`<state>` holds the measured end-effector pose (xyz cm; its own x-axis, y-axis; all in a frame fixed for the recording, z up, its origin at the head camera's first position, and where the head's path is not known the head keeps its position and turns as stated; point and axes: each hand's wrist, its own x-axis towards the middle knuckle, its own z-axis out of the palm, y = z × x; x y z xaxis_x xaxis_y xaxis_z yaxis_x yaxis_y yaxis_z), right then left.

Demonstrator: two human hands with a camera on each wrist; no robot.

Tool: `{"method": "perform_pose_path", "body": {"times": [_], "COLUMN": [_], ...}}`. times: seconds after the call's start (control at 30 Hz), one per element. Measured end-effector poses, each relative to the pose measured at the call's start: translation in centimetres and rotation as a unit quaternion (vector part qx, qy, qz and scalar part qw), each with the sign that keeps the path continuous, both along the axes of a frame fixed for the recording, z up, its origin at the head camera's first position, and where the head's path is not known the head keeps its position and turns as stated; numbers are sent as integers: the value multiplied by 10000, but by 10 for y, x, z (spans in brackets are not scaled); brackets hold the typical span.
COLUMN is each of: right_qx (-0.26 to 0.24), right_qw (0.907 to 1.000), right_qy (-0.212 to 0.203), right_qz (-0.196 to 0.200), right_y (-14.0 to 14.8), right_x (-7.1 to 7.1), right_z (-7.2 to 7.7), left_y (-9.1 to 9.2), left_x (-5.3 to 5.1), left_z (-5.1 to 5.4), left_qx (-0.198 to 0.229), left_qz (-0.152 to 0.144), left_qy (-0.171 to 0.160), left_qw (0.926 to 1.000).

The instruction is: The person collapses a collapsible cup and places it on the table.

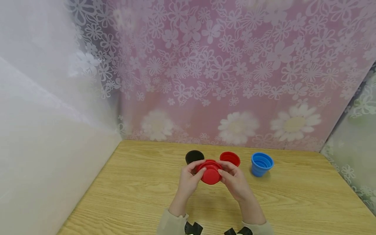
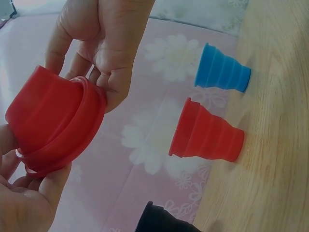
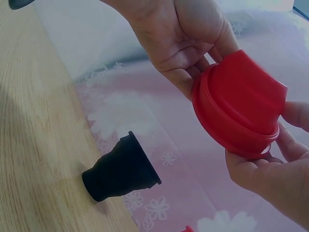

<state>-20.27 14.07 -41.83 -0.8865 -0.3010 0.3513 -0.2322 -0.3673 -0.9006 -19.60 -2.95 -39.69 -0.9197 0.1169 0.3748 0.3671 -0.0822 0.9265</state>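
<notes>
Both hands grip a red collapsible cup [image 1: 211, 176] from its two sides, held up over the table with its base toward the head camera. My left hand [image 1: 188, 179] has its thumb near the base and its fingers at the rim; my right hand [image 1: 236, 184] mirrors it on the other side. In the left wrist view the held cup [image 2: 53, 121] looks partly folded, its lower section standing out of a wide rim. The right wrist view shows the same cup [image 3: 241, 101] pinched between both hands.
Behind the hands on the wooden table [image 1: 141, 182] stand a black cup [image 1: 194, 156], a second red cup [image 1: 230, 158] and, at right, a blue cup [image 1: 260, 164], all unfolded. A flowered pink curtain [image 1: 188, 81] hangs behind the table.
</notes>
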Motion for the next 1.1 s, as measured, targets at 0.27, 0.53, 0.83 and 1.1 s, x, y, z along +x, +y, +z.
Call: {"method": "perform_pose_path", "body": {"times": [0.27,0.53,0.83,1.1], "right_qx": [49,151,434,457], "right_qw": [9997,9989,9956,9929], "right_qy": [39,-36,-238,-410], "right_qz": [-225,-449,-800,-1023], "right_y": [-2,-4,-7,-9], "right_x": [1,1,2,2], "right_z": [-1,0,1,1], "left_y": [0,1,1,1], "left_x": [0,-2,-2,-2], "left_z": [-1,-3,-4,-3], "left_qx": [6,25,24,-55], "left_qz": [10,51,85,81], "left_qy": [7,-51,-37,-44], "left_qw": [10000,10000,10000,9999]}}
